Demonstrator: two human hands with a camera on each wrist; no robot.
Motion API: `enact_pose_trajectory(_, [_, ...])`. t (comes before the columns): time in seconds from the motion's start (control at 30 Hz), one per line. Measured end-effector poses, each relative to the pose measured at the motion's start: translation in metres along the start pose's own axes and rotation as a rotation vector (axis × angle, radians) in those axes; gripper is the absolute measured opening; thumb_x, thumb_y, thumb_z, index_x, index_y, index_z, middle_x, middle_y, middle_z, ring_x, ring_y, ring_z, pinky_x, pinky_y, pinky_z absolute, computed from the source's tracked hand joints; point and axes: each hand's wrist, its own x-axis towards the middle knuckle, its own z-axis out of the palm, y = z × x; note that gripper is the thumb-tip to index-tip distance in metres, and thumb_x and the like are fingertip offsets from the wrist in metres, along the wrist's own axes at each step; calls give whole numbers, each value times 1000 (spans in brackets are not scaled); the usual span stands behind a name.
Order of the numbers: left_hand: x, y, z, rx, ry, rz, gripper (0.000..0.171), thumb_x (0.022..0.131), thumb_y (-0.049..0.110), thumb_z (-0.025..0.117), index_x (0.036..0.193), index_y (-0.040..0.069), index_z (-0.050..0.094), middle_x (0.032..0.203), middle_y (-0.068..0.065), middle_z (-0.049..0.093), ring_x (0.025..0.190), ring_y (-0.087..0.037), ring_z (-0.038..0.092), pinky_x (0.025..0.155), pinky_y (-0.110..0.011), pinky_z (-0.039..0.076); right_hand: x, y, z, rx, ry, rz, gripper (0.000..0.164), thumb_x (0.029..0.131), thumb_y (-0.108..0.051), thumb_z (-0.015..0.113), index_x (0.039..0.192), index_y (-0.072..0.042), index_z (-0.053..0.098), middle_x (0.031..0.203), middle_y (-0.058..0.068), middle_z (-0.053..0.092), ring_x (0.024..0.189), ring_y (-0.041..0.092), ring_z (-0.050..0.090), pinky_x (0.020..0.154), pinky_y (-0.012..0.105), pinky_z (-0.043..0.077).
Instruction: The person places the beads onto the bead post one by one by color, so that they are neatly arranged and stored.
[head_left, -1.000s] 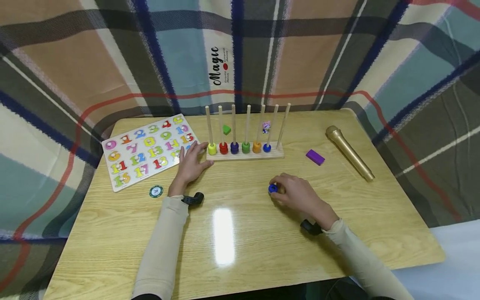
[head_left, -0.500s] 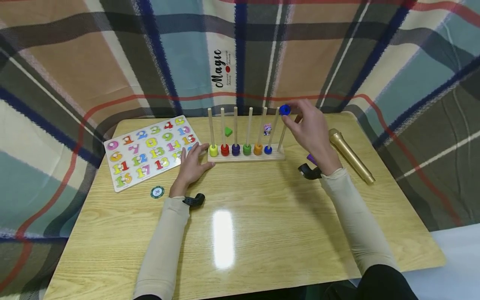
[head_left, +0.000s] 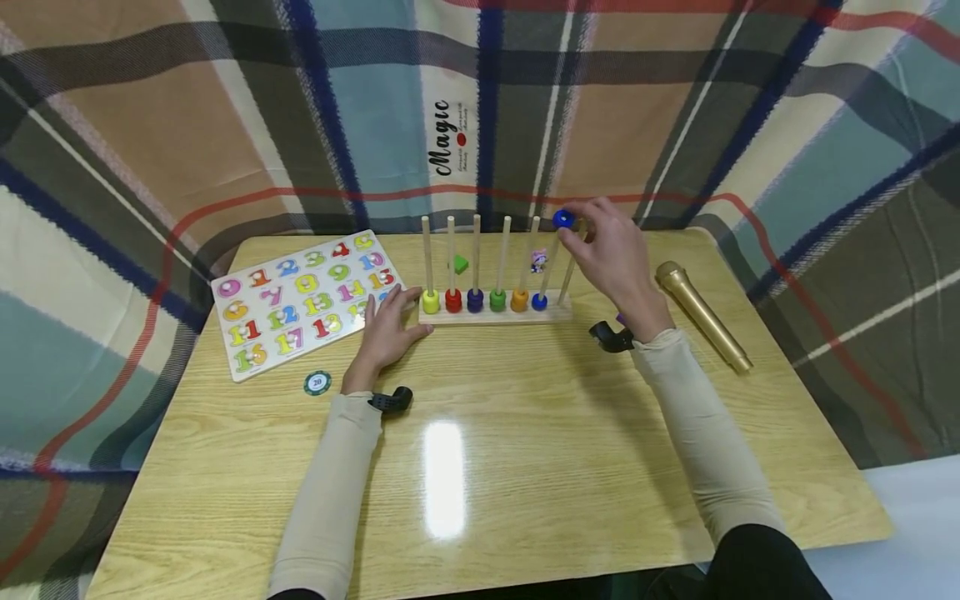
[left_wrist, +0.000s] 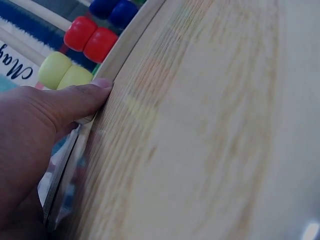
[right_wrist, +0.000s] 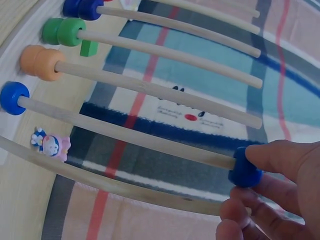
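Observation:
A wooden peg rack (head_left: 495, 317) stands at the back of the table, with yellow, red, dark blue, green, orange and blue beads low on its pegs. My left hand (head_left: 386, 333) holds the rack's left end, thumb on the front edge of the base and fingers at the end. Up at the top of the peg with one blue bead (right_wrist: 15, 98), my right hand (head_left: 613, 254) pinches another blue bead (right_wrist: 245, 167) between thumb and fingers. In the right wrist view that peg's tip meets the pinched bead; how far it enters is hidden. The rightmost peg (right_wrist: 100, 180) carries no bead.
Left of the rack lies a number puzzle board (head_left: 307, 304), with a round chip (head_left: 317, 383) in front. A green piece (head_left: 460, 264) and a small figurine (head_left: 538, 262) sit behind the pegs. A golden microphone (head_left: 703, 317) lies right; a purple block (head_left: 621, 319) is mostly hidden by the right arm.
My right hand has lifted the blue bead from the table up to the peg tops, then shifted slightly left to one peg's tip. The left hand has stayed at the rack's end.

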Motion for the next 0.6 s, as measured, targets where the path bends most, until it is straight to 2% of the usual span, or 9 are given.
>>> enact_pose_trajectory(0.17, [0, -1, 0, -6, 0, -7, 74, 97, 26, 78, 160, 7, 45, 168, -15, 43, 166, -36, 15, 132, -53, -18, -1, 0, 3, -27, -55, 12, 41, 103, -25, 73, 137, -4, 71, 125, 17, 67, 90, 31, 67, 72, 45, 54])
enact_pose_trajectory(0.3, [-1, -1, 1, -4, -4, -11, 74, 97, 27, 78, 160, 8, 45, 169, -14, 43, 166, -35, 15, 132, -52, -18, -5, 3, 5, -1, -62, 26, 50, 102, -27, 74, 145, -4, 65, 133, 18, 64, 90, 32, 68, 75, 47, 55])
enact_pose_trajectory(0.47, [-1, 1, 1, 3, -5, -8, 75, 96, 27, 79, 160, 8, 46, 168, -14, 44, 166, -35, 15, 131, -51, -19, -21, 11, 7, 85, 18, 28, 64, 103, -32, 72, 157, -6, 51, 152, 19, 55, 103, 36, 70, 83, 51, 58])
enact_pose_trajectory(0.6, [-1, 0, 3, 15, -10, -1, 78, 96, 27, 80, 162, 8, 44, 169, -14, 42, 166, -36, 14, 131, -52, -21, -48, 19, 13, 156, 95, 25, 67, 104, -28, 71, 161, -7, 44, 162, 20, 44, 113, 40, 68, 82, 53, 62])
